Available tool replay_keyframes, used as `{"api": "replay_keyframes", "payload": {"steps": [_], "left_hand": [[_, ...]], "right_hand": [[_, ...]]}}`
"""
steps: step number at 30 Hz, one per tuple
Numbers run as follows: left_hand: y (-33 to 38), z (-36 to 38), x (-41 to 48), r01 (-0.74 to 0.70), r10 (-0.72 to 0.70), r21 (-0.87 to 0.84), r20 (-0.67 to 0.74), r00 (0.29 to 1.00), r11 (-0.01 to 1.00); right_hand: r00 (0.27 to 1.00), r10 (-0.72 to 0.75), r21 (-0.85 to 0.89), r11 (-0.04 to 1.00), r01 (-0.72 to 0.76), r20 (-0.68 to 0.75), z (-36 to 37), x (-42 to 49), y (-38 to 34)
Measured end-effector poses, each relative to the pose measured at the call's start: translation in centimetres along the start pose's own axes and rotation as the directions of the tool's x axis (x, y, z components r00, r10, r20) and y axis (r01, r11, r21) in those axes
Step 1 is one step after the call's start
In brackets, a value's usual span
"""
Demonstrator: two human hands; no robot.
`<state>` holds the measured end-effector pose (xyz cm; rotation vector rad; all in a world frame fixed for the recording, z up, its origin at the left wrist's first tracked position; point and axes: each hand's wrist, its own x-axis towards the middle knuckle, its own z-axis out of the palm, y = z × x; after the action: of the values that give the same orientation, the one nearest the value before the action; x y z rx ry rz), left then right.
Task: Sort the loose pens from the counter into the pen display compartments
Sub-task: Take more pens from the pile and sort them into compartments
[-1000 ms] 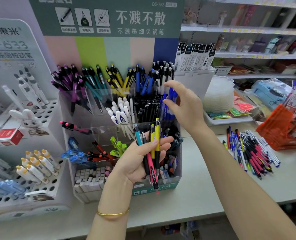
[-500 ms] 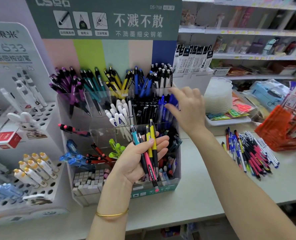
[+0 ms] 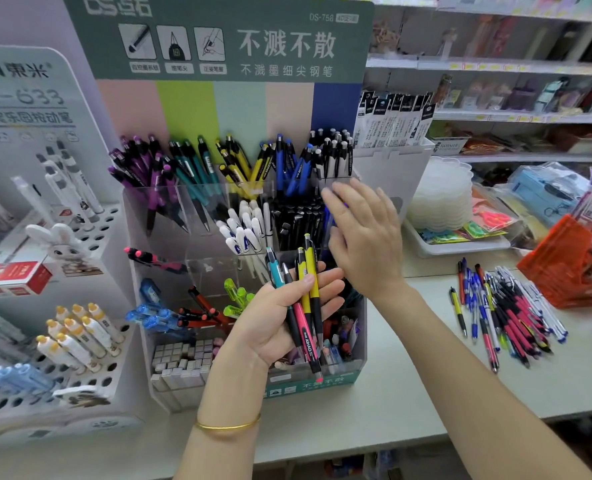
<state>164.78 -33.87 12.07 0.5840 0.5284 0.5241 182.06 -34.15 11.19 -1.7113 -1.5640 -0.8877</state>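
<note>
A lilac wall [image 3: 17, 19] and stocked white shelves [image 3: 495, 65] fill the background.

White rack [image 3: 28, 98] with rabbit figure [image 3: 62, 244] and red box [image 3: 10, 277] left of the grip [image 3: 298, 299], refill packs [image 3: 391, 123] above right, stacked clear dishes [image 3: 440, 199] and orange basket [image 3: 561, 268] right, shelves [image 3: 495, 64] beyond.

Loose pens [image 3: 506, 306] heaped on counter [image 3: 409, 382], display [image 3: 163, 223] stocked
</note>
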Motion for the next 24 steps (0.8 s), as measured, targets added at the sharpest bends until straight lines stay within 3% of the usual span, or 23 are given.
{"api": "replay_keyframes", "payload": {"steps": [4, 7, 9, 12, 15, 16, 18, 21, 22, 24], "left_hand": [[0.2, -0.1, -0.3, 0.002, -0.002, 0.049, 0.008, 1.000, 0.999], [0.3, -0.1, -0.6, 0.000, -0.001, 0.050, 0.014, 1.000, 0.999], [0.3, -0.3, -0.8, -0.008, 0.007, 0.043, 0.017, 1.000, 0.999], [0.4, -0.5, -1.1, -0.032, 0.032, 0.050, 0.018, 0.999, 0.998], [0.6, -0.8, -1.4, -0.071, 0.069, 0.101, 0.019, 0.997, 0.992], [0.6, -0.9, -1.5, -0.085, 0.084, 0.125, 0.015, 0.996, 0.988], [0.8, -1.1, -1.9, -0.110, 0.109, 0.166, 0.016, 0.994, 0.980], [1.0, -1.4, -2.7, -0.118, 0.107, 0.190, 0.066, 0.992, 0.975], [1.1, -1.6, -3.0, -0.114, 0.097, 0.200, 0.090, 0.991, 0.973], [1.2, -2.0, -3.4, -0.100, 0.076, 0.207, 0.120, 0.990, 0.973]], "right_hand": [[0.998, 0.064, -0.053, 0.997, -0.064, 0.004, 0.3, -0.7, 0.6], [0.995, -0.077, -0.081, 0.993, 0.082, 0.062, 0.5, -1.3, 1.0], [0.993, -0.077, -0.071, 0.994, 0.084, 0.090, 0.4, -1.1, 1.3], [1.000, -0.001, 0.018, 1.000, 0.001, 0.020, -0.7, -1.1, 0.9], [0.981, 0.172, 0.289, 0.947, -0.141, -0.085, -3.0, -1.2, -1.8], [0.975, 0.222, 0.415, 0.890, -0.188, -0.034, -3.7, -1.1, -2.8], [0.921, 0.314, 0.595, 0.704, -0.388, 0.230, -5.2, -0.4, -4.8], [0.666, 0.309, 0.591, 0.309, -0.746, 0.679, -6.6, 1.2, -6.9], [0.613, 0.268, 0.549, 0.278, -0.788, 0.743, -6.9, 1.7, -7.3], [0.575, 0.182, 0.504, 0.324, -0.801, 0.797, -6.8, 2.1, -7.5]]}}
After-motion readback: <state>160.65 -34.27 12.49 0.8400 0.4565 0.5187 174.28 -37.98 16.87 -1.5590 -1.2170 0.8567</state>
